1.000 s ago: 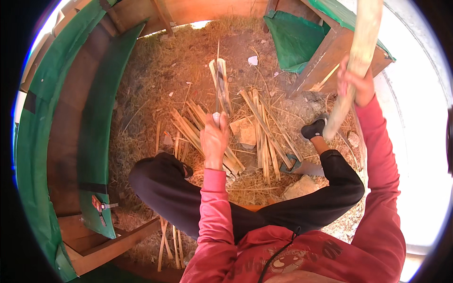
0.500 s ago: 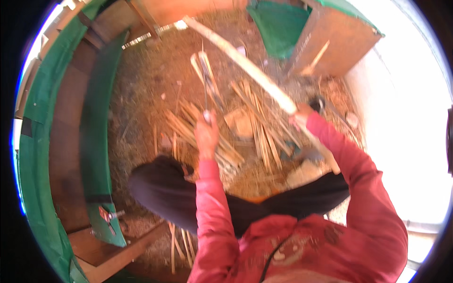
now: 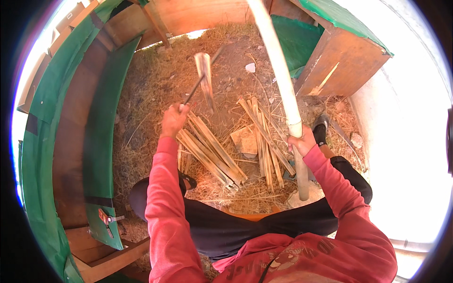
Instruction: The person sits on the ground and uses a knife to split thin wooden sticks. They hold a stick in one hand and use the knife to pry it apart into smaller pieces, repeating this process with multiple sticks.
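My left hand (image 3: 173, 120) is closed around the grip of a long, thin, dark-bladed knife (image 3: 194, 89). The blade slants up and away to the right, crossing in view over a short split piece of cane (image 3: 203, 60). My right hand (image 3: 303, 140) wraps round a long pale cane pole (image 3: 279, 61), just below one of its joints. This pole stands steeply tilted, its lower end between my knees and its far end beyond the upper edge of view. Between my hands, split cane strips (image 3: 212, 148) lie in a bundle, with another bundle of strips (image 3: 264, 141) to the right.
A flat tan block (image 3: 245, 140) lies between the bundles. Dry straw and soil cover the ground. A green-covered board (image 3: 101, 137) runs along the left, with a red-handled tool (image 3: 104, 217) at its lower end. A wooden box (image 3: 342, 61) stands far right beside a white wall (image 3: 401, 127).
My left hand has moved left, and its knife now leans to the right. The pole has swung from a leftward slant to nearly upright, still in my right hand.
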`<state>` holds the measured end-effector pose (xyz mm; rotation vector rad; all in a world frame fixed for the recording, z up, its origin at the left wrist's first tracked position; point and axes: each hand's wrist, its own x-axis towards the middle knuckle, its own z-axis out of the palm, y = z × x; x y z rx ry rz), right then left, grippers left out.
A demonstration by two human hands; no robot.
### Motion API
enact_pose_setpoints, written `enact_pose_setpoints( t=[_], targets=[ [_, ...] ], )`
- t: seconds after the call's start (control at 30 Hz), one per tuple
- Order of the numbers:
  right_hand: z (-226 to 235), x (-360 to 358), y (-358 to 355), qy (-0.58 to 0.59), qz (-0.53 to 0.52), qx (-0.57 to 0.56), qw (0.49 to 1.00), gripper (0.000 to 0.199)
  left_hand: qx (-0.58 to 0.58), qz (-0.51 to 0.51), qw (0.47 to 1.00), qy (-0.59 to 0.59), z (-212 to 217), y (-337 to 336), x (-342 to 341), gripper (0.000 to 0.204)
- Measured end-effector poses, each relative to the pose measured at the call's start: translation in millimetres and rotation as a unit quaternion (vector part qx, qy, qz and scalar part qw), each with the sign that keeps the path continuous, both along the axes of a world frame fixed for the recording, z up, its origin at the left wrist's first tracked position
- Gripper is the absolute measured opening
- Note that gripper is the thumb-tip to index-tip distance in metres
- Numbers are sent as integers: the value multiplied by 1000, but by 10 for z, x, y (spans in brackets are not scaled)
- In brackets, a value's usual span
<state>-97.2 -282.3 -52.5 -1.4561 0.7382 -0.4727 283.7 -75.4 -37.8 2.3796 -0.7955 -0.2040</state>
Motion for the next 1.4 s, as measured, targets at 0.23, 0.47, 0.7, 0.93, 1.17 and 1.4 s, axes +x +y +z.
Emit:
enact_pose_setpoints(
  t=[0.23, 0.47, 0.7, 0.93, 1.17, 1.4],
  targets=[
    [497, 90, 40, -52, -21, -60, 997, 21, 71, 11, 997, -8, 30, -248, -11, 60],
    [1983, 785, -662, -321, 15, -263, 910, 20, 34, 65, 997, -18, -168, 25, 148, 62],
    [333, 873, -416, 120, 43, -65, 990, 22, 44, 73, 996, 25, -39, -23, 164, 61],
    [424, 810, -249, 179, 148, 46, 971, 11, 83, 96, 992, -7, -565, -83, 324, 61],
    [2154, 1424, -896, -242, 319, -244, 883, 12, 41, 144, 984, 96, -638, 11, 186, 59],
    [179, 1292, -1009, 118, 60, -331, 934, 15, 70, 136, 983, 97, -557, -259, 94, 63]
  ],
)
